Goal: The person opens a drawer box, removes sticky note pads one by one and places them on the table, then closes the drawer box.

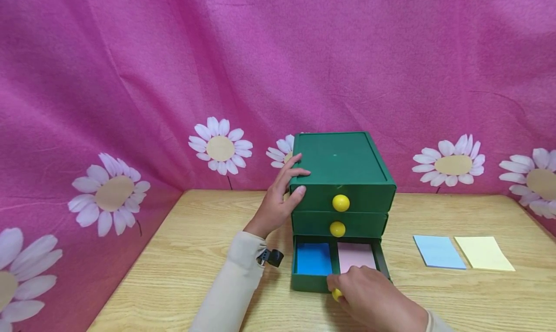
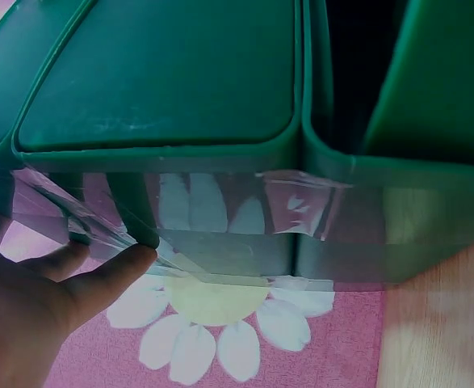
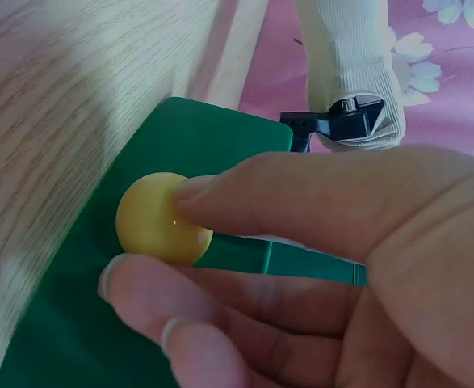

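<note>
A green chest of three drawers [image 1: 343, 158] with yellow knobs stands on the table. Its bottom drawer [image 1: 310, 283] is pulled out; inside lie a blue sticky-note pad [image 1: 313, 258] on the left and a pink sticky-note pad [image 1: 354, 255] on the right. My right hand [image 1: 375, 296] pinches this drawer's yellow knob [image 3: 152, 218] between thumb and fingers, partly covering it in the head view. With its fingers spread, my left hand [image 1: 278, 197] rests against the chest's upper left side and top edge. The two upper drawers are closed.
To the right of the chest, a light blue sticky-note pad [image 1: 439, 251] and a pale yellow one [image 1: 484, 253] lie side by side on the wooden table [image 1: 191, 255]. Behind hangs a pink cloth [image 1: 347, 57] printed with white daisies. A black strap [image 1: 271, 257] circles the left wrist.
</note>
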{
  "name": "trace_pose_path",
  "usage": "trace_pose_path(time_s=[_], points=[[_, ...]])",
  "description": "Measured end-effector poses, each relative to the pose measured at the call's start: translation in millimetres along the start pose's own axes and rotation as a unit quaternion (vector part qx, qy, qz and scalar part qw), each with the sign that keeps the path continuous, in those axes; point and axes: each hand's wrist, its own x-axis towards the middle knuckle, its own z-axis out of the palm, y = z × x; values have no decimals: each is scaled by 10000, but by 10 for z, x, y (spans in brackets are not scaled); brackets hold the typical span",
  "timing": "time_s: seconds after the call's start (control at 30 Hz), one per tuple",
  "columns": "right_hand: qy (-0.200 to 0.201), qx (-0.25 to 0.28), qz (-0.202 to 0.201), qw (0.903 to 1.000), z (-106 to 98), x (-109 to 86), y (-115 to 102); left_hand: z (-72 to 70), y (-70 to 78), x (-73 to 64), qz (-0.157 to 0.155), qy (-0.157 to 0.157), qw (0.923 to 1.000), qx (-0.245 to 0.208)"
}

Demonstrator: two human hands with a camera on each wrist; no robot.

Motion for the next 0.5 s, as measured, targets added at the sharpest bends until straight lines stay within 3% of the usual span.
trace_pose_path(time_s=[0.5], points=[[-29,125,83,9999,-1,-8,-4,0,8,1,-39,12,10000,30]])
